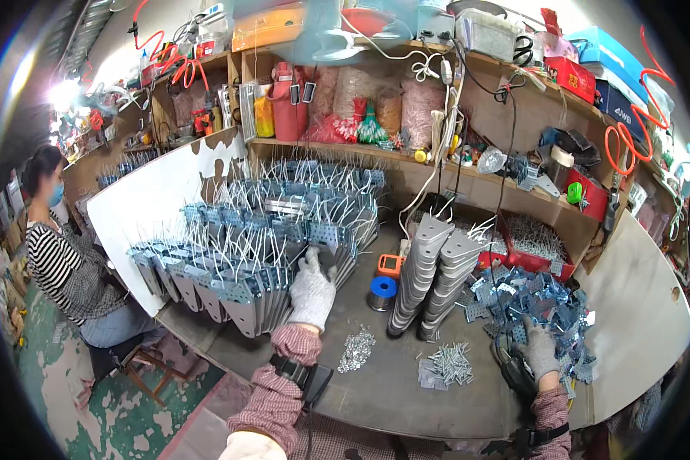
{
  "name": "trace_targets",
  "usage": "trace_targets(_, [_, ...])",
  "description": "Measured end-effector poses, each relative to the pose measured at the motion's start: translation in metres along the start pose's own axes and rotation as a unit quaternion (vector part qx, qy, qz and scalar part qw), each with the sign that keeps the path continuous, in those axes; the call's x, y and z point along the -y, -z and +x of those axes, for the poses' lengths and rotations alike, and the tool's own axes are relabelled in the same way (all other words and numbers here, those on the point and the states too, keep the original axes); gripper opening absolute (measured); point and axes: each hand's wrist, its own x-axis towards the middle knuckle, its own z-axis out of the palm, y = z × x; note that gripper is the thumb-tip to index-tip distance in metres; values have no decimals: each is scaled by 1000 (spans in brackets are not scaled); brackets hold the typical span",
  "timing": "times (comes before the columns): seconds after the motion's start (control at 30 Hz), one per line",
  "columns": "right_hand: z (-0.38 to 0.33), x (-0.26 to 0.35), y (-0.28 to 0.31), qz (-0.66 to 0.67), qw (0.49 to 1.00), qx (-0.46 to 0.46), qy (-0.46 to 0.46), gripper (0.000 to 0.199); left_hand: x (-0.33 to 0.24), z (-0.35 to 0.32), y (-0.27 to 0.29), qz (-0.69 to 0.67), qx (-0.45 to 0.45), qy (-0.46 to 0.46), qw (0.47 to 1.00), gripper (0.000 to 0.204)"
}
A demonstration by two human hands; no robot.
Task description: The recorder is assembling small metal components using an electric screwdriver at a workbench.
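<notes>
My left hand [312,295], in a light knit glove, reaches to the near right end of the packed grey metal plates [245,316]. Its fingers are stretched and spread against them, and nothing shows clearly in its grasp. These plates stand in rows, with bluish perforated brackets [230,287] and white wires [241,245] along their tops. On the right, my right hand [540,351], also gloved, touches the near edge of a heap of loose bluish metal brackets [544,303]. Its fingers look extended and apart. Beside it lies a black corded hand tool [517,376].
Two tall stacks of grey plates [418,280] stand mid-table, beside a blue-topped spool [382,290] and an orange device [390,265]. Small nuts or washers [356,350] and screws [452,363] lie in front. Red boxes [540,245] hold fasteners behind. Another person [77,268] sits at left.
</notes>
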Motion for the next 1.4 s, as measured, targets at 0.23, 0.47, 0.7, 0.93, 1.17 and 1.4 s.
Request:
trace_targets(0.23, [20,-7,-23,128,974,-186,28,58,-75,-5,55,30,-49,-183,981,32])
trace_targets(0.47, [-67,16,38,132,973,-190,26,30,-237,47,-13,59,99,-281,953,53])
trace_targets(0.7, [-160,42,-4,207,955,-112,180,26,-225,74,-22,70,171,-236,954,72])
trace_targets(0.93, [-139,33,-41,259,955,-135,43,24,-221,75,-11,40,205,-215,954,90])
trace_targets(1.17, [-144,30,-41,272,955,-118,24,22,-156,-54,58,-378,333,-307,807,105])
trace_targets(1.4, [-127,26,-14,183,974,-124,46,17,-84,-162,7,-35,521,-407,750,96])
